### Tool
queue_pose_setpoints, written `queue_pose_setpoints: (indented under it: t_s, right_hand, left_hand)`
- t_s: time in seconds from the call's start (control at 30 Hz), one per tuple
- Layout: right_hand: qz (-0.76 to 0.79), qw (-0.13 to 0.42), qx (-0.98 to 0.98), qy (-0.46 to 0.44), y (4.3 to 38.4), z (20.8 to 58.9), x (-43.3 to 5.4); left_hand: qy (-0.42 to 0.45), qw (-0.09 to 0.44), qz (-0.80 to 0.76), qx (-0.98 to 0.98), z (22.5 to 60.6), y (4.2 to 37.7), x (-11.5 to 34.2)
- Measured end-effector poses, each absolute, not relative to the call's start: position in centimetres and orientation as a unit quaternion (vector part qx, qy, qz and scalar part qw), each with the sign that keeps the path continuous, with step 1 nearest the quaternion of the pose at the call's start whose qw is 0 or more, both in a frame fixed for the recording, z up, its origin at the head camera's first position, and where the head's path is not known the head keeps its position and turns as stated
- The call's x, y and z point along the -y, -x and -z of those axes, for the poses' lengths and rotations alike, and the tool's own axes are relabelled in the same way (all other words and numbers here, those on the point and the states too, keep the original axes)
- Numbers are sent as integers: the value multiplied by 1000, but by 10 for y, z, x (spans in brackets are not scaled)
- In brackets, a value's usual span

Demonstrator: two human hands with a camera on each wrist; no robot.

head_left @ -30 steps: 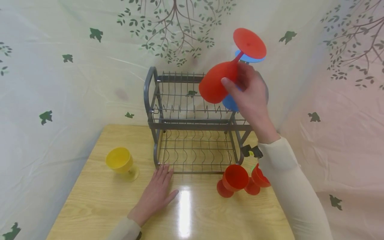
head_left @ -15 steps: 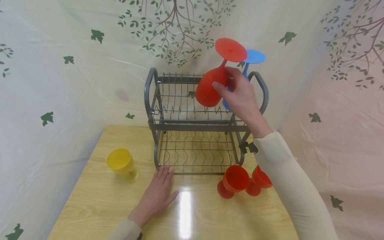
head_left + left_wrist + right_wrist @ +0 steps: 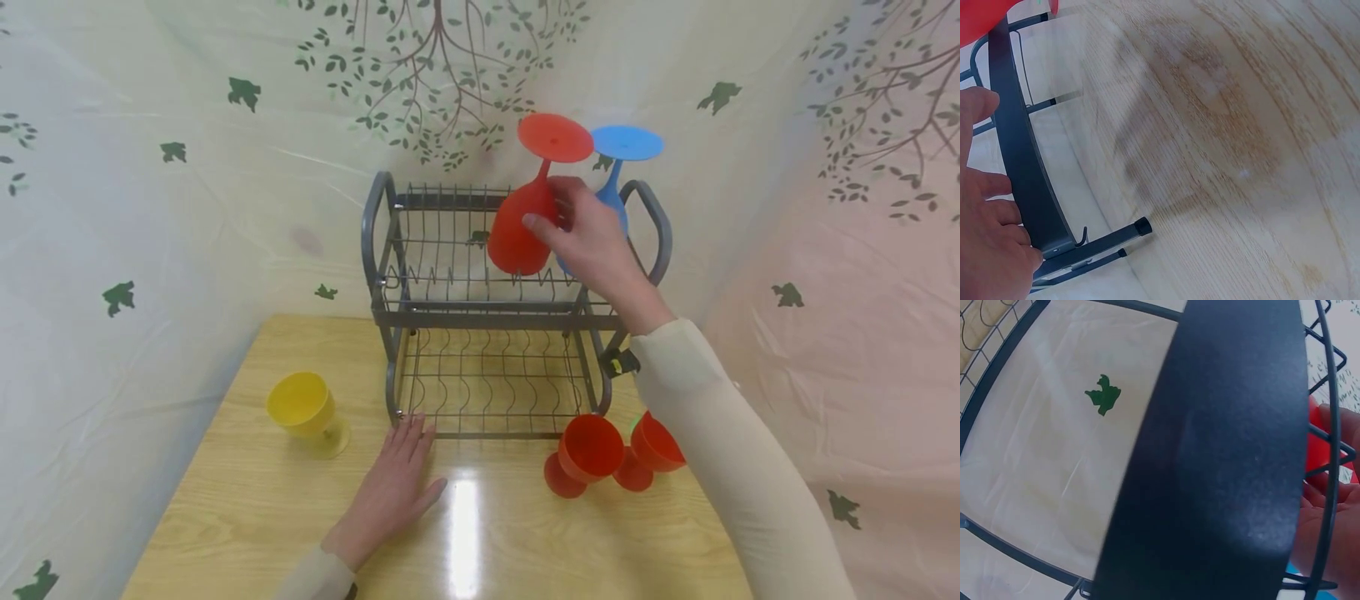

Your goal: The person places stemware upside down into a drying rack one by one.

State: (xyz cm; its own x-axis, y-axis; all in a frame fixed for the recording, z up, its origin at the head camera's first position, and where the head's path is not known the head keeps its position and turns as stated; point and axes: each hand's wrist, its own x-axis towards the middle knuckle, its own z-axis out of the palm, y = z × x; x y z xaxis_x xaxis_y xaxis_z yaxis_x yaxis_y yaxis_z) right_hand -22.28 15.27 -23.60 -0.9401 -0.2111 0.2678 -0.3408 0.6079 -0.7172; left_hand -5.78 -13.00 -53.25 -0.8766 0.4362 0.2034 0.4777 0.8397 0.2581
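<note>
In the head view my right hand [image 3: 592, 237] grips an upside-down red goblet [image 3: 528, 221] by its bowl, just below the stem, over the upper tier of a dark two-tier dish rack [image 3: 480, 318]. The goblet's rim is down at the wires; I cannot tell whether it rests on them. Just to its right a blue goblet [image 3: 628, 143] stands upside down on the rack, partly hidden by the hand. My left hand [image 3: 393, 483] lies with outstretched fingers at the lower tier's front left corner. In the left wrist view its fingertips touch the rack's dark bar [image 3: 1025, 150].
A yellow goblet [image 3: 302, 404] stands upright on the wooden table [image 3: 217, 508] to the left. Red goblets [image 3: 591, 450] stand at the front right, one partly behind my right sleeve, with a sliver of green behind it. Patterned sheeting [image 3: 300, 208] hangs behind the rack.
My right hand has moved left and brought the red goblet down toward the upper tier, turning it more upright. More of the blue goblet now shows. The left hand has stayed put.
</note>
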Motion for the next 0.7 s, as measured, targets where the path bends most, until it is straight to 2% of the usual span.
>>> queue_pose_setpoints:
  t_s: [0.37, 0.7]
  right_hand:
    - [-410, 59, 896, -159, 227, 240, -150]
    - [-388, 44, 908, -153, 229, 240, -147]
  left_hand:
    - [246, 94, 147, 953, 534, 57, 131]
    - [246, 78, 138, 956, 533, 58, 131]
